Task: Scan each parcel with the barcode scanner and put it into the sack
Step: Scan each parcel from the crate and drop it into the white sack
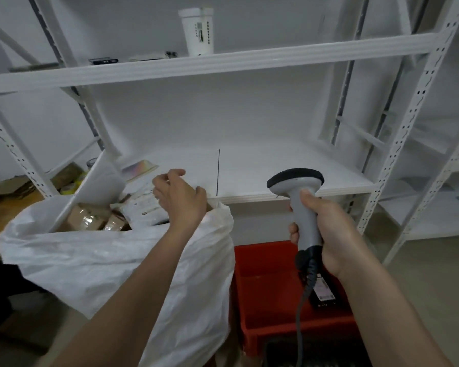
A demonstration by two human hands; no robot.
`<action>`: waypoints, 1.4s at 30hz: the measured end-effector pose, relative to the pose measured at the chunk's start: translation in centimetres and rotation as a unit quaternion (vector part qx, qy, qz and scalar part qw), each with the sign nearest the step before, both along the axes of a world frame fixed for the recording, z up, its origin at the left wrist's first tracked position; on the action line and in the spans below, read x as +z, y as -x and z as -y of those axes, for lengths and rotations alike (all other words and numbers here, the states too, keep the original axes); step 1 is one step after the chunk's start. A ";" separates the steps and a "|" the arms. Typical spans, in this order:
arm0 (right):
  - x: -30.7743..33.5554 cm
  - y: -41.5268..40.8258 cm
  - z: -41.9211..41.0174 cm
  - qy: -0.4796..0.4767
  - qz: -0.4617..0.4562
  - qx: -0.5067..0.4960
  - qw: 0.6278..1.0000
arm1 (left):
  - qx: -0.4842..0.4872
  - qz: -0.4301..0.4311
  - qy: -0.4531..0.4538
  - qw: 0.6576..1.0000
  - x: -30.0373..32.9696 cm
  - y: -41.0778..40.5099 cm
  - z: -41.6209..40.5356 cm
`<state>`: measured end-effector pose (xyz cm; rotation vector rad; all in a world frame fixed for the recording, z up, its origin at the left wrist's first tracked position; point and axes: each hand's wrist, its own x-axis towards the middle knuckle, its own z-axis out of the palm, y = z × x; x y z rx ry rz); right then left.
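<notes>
A white woven sack (96, 260) stands open at the left, below the shelf. Inside it lie brown taped boxes (90, 217) and a pale flat parcel (141, 205) with a printed label. My left hand (179, 200) hovers over the sack's mouth with loosely curled fingers and holds nothing. My right hand (326, 231) grips the handle of a grey barcode scanner (298, 186), whose dark head points away toward the shelf. Its cable hangs down past my wrist.
A white metal rack surrounds the scene; its middle shelf (276, 168) is bare. On the upper shelf (223, 62) stand a white cylinder (198, 30) and small flat items. A red plastic crate (270, 295) holding a dark item (323, 292) sits on the floor under my right hand. Cardboard lies far left.
</notes>
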<state>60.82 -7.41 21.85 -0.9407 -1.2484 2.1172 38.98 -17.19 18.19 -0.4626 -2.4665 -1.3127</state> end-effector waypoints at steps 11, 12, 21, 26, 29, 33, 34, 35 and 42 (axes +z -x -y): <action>-9.3 -9.0 -10.0 0.076 0.100 -0.176 0.976 | -0.277 0.029 0.134 0.951 -13.0 -8.2 -16.2; -10.5 -9.6 -10.9 0.081 0.117 -0.193 0.971 | -0.299 0.052 0.155 0.940 -15.2 -8.6 -17.7; -27.5 -9.8 -18.5 0.155 0.165 -0.305 0.925 | -0.404 0.309 0.316 0.801 -40.3 -10.2 -29.5; -37.4 -9.1 -22.2 0.183 0.177 -0.291 0.922 | -0.273 0.631 0.214 0.694 -52.5 -11.0 -33.6; -41.4 -9.2 -23.0 0.173 0.200 -0.285 0.921 | -0.217 0.716 0.159 0.644 -57.7 -11.3 -35.0; -44.5 -9.6 -23.0 0.174 0.209 -0.296 0.915 | -0.181 0.766 0.085 0.610 -62.1 -11.7 -36.7; -45.0 -9.7 -22.8 0.172 0.211 -0.297 0.915 | -0.179 0.770 0.064 0.609 -62.7 -11.9 -37.2; -45.3 -9.9 -22.6 0.170 0.212 -0.299 0.915 | -0.175 0.765 0.050 0.618 -63.1 -12.0 -37.6; -42.7 -10.7 -21.6 0.186 0.207 -0.299 0.913 | -0.107 0.697 0.058 0.706 -62.5 -11.5 -35.3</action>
